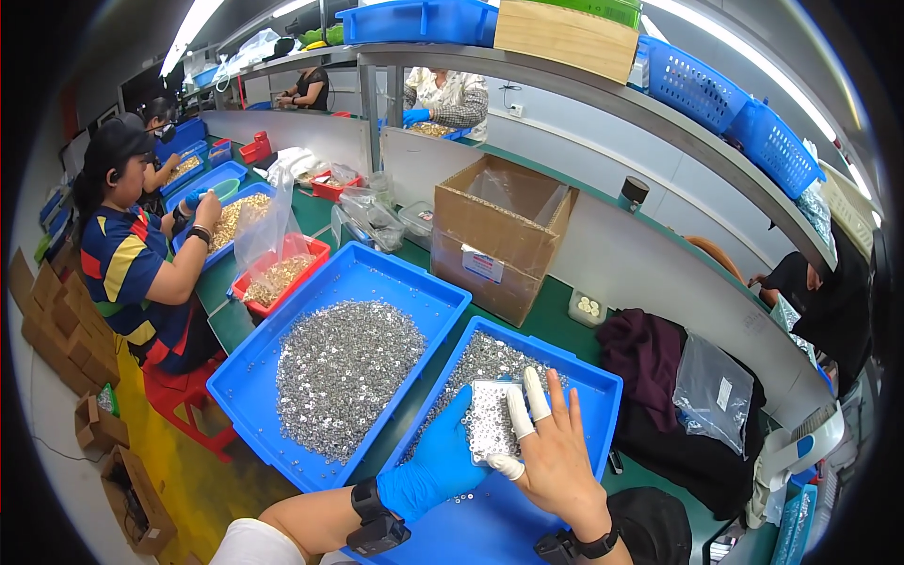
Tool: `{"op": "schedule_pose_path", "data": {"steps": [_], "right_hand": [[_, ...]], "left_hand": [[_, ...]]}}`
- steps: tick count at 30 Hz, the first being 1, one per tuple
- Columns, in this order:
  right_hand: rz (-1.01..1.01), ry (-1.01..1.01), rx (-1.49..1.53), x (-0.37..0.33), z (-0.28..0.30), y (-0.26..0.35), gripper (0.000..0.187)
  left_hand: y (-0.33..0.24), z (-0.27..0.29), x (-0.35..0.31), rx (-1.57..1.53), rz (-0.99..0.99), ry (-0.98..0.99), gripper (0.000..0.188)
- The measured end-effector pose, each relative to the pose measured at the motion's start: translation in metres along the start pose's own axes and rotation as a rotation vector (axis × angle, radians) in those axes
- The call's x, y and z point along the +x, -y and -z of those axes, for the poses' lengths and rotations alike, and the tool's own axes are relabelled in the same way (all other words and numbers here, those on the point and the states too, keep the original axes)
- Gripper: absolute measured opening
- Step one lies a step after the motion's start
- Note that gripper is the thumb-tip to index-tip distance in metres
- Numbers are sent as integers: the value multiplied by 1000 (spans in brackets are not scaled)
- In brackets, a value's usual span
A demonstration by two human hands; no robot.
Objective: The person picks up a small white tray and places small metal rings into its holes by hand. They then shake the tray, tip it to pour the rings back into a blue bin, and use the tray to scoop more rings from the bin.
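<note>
A small flat clear box (493, 421) with a layer of silver metal pieces rests in my blue-gloved left hand (439, 463), its fingers along the left edge. My right hand (556, 447), with white finger cots on the thumb and two fingers, lies at the box's right edge. Its fingers are stretched out and spread. Beneath both hands sits a blue tray (603, 384) with a heap of small silver ring-like pieces (450, 388) at its far and left side. Left of it, another blue tray (250, 375) bears a bigger pile of the same pieces (348, 372).
An open cardboard box (494, 235) stands behind the trays. Dark cloth (645, 353) and a plastic bag (711, 391) lie at the right. A red bin (318, 252) of gold-coloured parts is far left, near a seated co-worker (141, 254). A shelf (603, 89) with baskets crosses overhead.
</note>
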State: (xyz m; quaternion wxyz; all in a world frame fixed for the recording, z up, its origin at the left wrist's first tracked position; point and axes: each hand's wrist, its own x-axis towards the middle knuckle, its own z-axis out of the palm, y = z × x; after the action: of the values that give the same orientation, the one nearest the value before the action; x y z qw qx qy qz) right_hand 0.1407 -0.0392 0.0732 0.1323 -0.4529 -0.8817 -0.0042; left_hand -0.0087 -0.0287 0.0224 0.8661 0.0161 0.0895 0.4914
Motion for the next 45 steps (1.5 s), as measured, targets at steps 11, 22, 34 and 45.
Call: {"op": "schedule_pose_path", "data": {"steps": [11, 22, 34, 45], "right_hand": [[6, 9, 28, -1, -6, 0, 71], [97, 57, 49, -2, -2, 20, 71], [128, 92, 36, -3, 5, 22, 70], [104, 86, 23, -2, 2, 16, 73]], "left_hand": [[2, -8, 0, 19, -26, -40, 45], [1, 1, 0, -39, 40, 32, 46], [-4, 0, 2, -81, -12, 14, 47], [-7, -1, 3, -63, -64, 73, 50]]}}
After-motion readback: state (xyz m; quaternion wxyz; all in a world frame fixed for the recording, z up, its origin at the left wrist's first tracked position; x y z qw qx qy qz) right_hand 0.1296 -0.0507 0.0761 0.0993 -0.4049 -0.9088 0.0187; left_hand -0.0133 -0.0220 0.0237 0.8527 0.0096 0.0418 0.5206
